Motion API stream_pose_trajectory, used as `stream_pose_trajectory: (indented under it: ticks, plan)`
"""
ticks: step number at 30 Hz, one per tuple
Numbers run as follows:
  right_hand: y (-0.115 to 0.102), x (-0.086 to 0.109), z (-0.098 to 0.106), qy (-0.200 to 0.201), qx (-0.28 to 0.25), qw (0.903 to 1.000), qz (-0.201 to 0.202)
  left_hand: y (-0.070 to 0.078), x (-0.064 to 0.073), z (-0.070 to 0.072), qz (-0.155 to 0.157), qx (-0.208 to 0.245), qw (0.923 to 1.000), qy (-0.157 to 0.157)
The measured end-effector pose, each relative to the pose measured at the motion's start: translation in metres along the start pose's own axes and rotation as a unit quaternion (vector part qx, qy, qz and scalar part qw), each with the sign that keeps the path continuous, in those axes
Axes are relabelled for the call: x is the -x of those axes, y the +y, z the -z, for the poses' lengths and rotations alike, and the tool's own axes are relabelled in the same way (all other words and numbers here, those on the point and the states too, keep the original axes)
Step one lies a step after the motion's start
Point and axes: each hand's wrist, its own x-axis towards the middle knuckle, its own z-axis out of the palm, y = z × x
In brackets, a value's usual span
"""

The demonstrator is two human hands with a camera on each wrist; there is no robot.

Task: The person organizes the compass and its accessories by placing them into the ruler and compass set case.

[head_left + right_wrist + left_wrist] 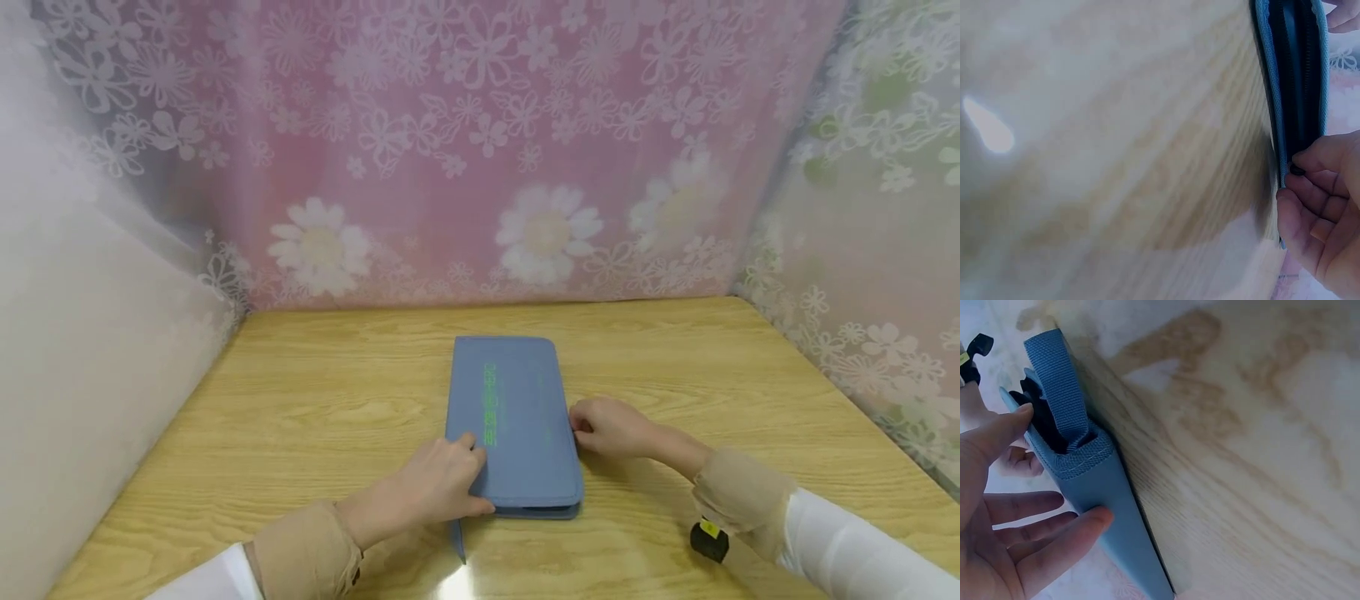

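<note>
A blue zippered case (517,417) with green lettering lies lengthwise on the table, its edge partly unzipped at the near end. My left hand (442,479) holds its near left corner; in the left wrist view the thumb (1013,425) lies on the top edge and a fingertip is against the spine (1122,506). A woven strap loop (1060,387) sticks out from that end. At the right side, my right hand (611,427) pinches a small dark zipper pull (1297,169). The right wrist view shows the dark inside of the case (1297,81) between the parted zipper edges.
The wood-grain table (322,400) spreads around the case. A pink flowered curtain (420,167) hangs at the back, with pale sheets at the left and right sides. A small black box with a yellow label (708,540) sits at the right wrist band.
</note>
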Motion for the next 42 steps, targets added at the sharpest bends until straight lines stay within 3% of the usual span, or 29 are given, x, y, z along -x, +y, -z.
stream_pose_trajectory:
  ticks: [6, 10, 16, 21, 27, 35, 42]
  plan:
    - [0.012, -0.012, 0.005, 0.005, 0.014, 0.9999, -0.003, -0.004, -0.01, -0.004, -0.002, -0.016, 0.9992, 0.037]
    - [0.018, -0.018, 0.006, 0.012, 0.02, 0.9997, -0.006, -0.006, -0.016, -0.005, -0.004, -0.028, 0.9986, 0.044]
    - [0.022, -0.022, 0.006, 0.008, 0.014, 0.9993, -0.033, -0.007, -0.022, -0.006, 0.008, -0.025, 0.9993, 0.028]
    - [0.021, -0.021, 0.006, 0.01, 0.039, 0.9988, -0.03, -0.009, -0.025, -0.003, 0.013, -0.021, 0.9997, 0.001]
    - [0.018, -0.01, 0.006, 0.012, 0.044, 0.9988, -0.015, -0.01, -0.025, -0.002, 0.009, -0.012, 0.9997, -0.019]
    - [0.006, 0.008, 0.0, 0.007, 0.003, 0.9999, -0.01, -0.01, -0.025, -0.002, 0.011, -0.01, 0.9997, -0.019]
    - [-0.01, 0.024, -0.008, 0.026, -0.007, 0.9985, -0.047, -0.01, -0.024, -0.001, 0.013, -0.003, 0.9997, -0.023]
